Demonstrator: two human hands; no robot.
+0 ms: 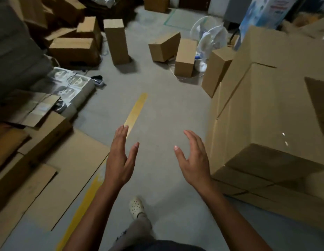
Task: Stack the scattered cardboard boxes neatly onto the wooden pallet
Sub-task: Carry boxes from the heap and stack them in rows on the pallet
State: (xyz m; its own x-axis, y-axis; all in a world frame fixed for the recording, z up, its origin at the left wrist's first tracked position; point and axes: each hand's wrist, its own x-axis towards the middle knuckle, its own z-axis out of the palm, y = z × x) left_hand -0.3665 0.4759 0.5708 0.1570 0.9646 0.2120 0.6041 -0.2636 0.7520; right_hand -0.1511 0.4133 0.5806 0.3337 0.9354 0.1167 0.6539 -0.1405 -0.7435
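Item: left hand (119,160) and right hand (193,160), both empty, fingers spread, palms facing, over the concrete floor (166,109). Scattered cardboard boxes stand well ahead: a tall upright box (116,41), a tilted box (164,47), another beside the fan (210,38). The wooden pallet is not in view, so the step looks like approach, with a two-handed lift next. Blue-and-white carton (266,11) lettering — unreadable.

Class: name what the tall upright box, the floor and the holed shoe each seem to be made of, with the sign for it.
Tall box: cardboard, matt brown, with crisp folded edges. Floor: probably concrete, smooth matt grey, bearing a painted yellow line. Shoe: likely moulded foam or rubber, off-white, one piece with round holes.
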